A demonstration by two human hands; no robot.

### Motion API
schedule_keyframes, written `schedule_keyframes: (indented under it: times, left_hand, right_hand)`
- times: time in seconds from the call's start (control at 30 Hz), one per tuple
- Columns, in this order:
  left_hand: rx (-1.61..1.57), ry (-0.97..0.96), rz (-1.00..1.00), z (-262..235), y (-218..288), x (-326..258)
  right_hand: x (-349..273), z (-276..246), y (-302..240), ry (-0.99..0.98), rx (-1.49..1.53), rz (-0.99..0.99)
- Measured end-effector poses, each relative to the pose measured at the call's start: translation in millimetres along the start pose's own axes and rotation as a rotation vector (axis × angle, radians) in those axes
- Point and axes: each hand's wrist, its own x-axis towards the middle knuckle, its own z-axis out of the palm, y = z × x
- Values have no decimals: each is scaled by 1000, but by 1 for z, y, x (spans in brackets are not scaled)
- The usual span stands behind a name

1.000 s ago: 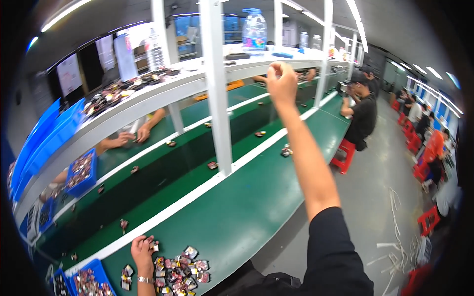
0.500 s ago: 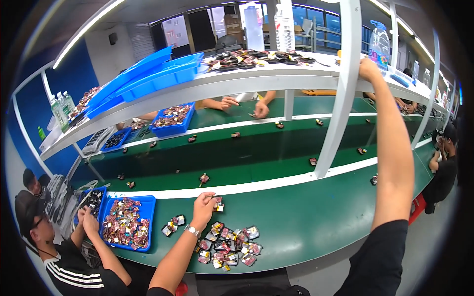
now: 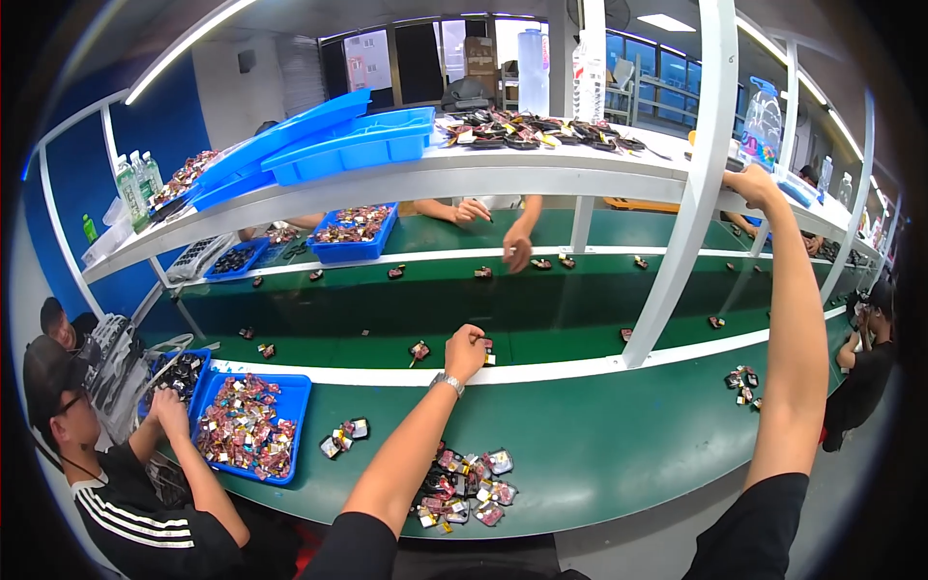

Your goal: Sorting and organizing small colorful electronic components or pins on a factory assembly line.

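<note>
My left hand [image 3: 466,354], wearing a metal wristwatch, reaches over the white rail [image 3: 541,368] in front of the belt. Its fingers are pinched on a small electronic module [image 3: 488,352] with reddish and dark parts. Behind that forearm lies a pile of similar modules [image 3: 469,486] on the green table, partly covered by the arm. A few more modules [image 3: 345,437] lie to its left. Raised high, my right hand [image 3: 754,188] is curled over the edge of the white upper shelf [image 3: 638,174], just right of an upright post.
The green conveyor belt [image 3: 541,329] carries scattered modules. A blue tray [image 3: 302,425] full of modules stands left, beside a seated person [image 3: 87,435]. Another worker's hand [image 3: 517,249] is across the belt. White posts [image 3: 677,222] rise to the shelf, which holds blue trays, bottles and a heap of parts.
My left hand has moved forward and right, carrying the module from above the table to the rail. My right hand stays at the shelf edge. The view has shifted slightly, and belt modules have shifted.
</note>
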Motion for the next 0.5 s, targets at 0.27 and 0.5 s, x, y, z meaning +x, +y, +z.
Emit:
schedule_keyframes:
  times: [0.27, 0.5]
  left_hand:
    - [192, -66, 64, 13, -40, 30]
    - [432, 101, 412, -55, -2, 1]
  right_hand:
    - [-30, 14, 3, -55, 274, 79]
    - [-98, 37, 83, 147, 1362, -16]
